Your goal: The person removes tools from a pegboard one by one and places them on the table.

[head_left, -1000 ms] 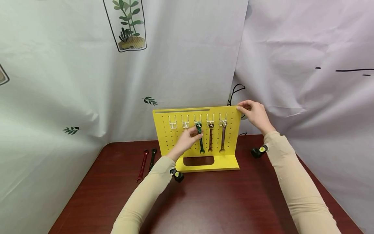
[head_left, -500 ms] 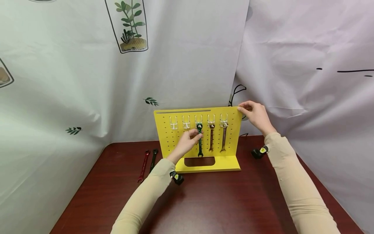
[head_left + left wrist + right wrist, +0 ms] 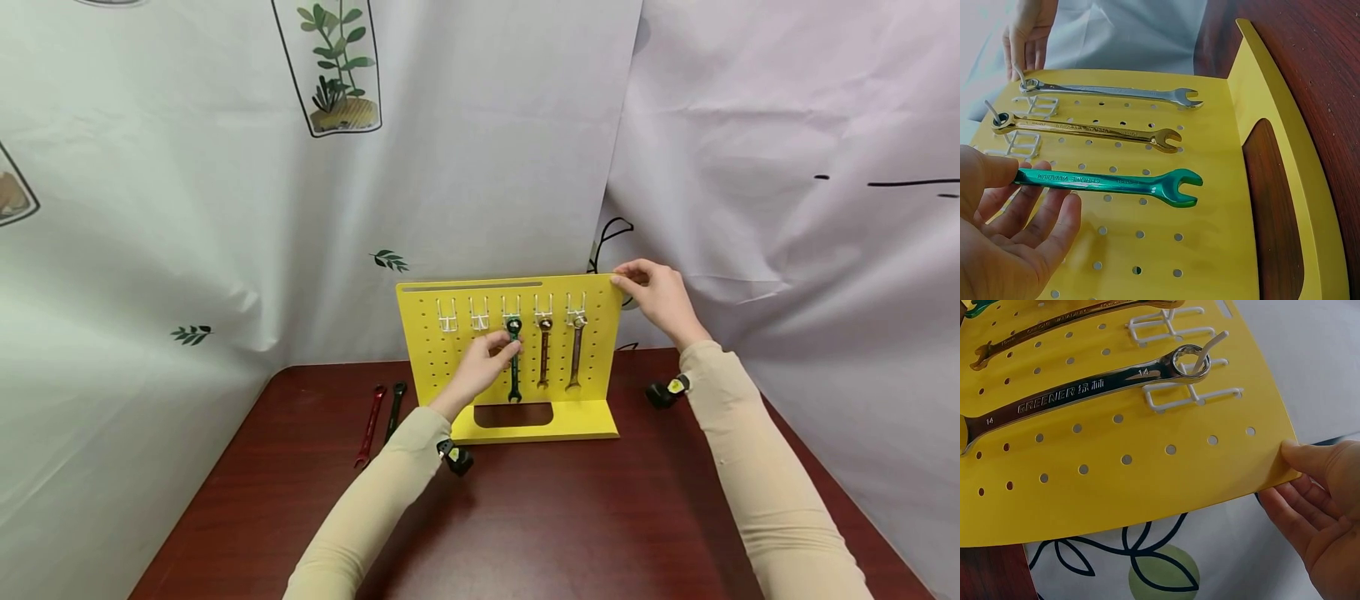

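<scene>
My left hand [image 3: 480, 367] pinches a green combination wrench [image 3: 1104, 181] between thumb and fingers, close to its ring end. In the head view that ring end is at the middle hook of a yellow pegboard [image 3: 435, 354], its open end pointing down; whether the hook passes through the ring is hard to tell. To its right hang a gold wrench [image 3: 1085, 129] and a silver wrench [image 3: 1097, 394], each by its ring on a white hook. The board's upper right corner is gripped by my right hand [image 3: 656, 296], thumb in front and fingers behind.
Two white hooks [image 3: 447, 315] on the board's left side carry nothing. A red wrench [image 3: 370, 425] and a black wrench [image 3: 395, 408] lie on the dark red table [image 3: 525, 517], left of the board. A white printed curtain [image 3: 487, 167] hangs behind.
The green wrench's lower end has swung a little left and down, so the wrench now hangs nearly upright. My right hand keeps its hold on the board's corner.
</scene>
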`<state>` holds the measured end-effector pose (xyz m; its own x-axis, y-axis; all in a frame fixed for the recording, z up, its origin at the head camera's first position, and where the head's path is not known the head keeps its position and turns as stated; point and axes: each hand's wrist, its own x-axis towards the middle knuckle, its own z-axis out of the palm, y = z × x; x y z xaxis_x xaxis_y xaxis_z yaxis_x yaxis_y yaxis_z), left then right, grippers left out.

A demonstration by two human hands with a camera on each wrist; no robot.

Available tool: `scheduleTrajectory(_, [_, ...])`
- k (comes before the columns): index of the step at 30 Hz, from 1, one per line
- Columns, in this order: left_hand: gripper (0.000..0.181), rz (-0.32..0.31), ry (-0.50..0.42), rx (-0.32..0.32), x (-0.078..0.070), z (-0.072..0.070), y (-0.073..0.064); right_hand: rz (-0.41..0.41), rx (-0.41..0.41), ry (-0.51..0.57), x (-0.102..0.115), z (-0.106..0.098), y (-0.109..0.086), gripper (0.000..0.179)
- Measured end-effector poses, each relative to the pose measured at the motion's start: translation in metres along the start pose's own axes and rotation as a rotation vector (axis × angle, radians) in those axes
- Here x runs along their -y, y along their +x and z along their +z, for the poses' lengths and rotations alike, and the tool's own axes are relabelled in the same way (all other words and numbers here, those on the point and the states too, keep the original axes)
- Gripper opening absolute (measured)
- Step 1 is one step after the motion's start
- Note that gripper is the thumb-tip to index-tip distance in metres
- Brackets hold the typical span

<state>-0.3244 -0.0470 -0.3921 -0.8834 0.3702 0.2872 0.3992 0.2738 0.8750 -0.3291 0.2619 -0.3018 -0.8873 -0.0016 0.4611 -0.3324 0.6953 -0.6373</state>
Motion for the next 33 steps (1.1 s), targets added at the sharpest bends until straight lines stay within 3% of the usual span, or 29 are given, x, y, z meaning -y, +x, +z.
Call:
scheduleTrajectory(22, [0.032,0.044,0.045,-0.002,-0.005,0.001,-0.004,0.007,0.005,0.009,0.001,0.0,-0.002,0.04])
scheduleTrajectory(33, [0.034,0.078,0.102,0.026,-0.018,-0.001,-0.015,-0.001,0.005,0.01,0.001,-0.001,-0.002,0.04])
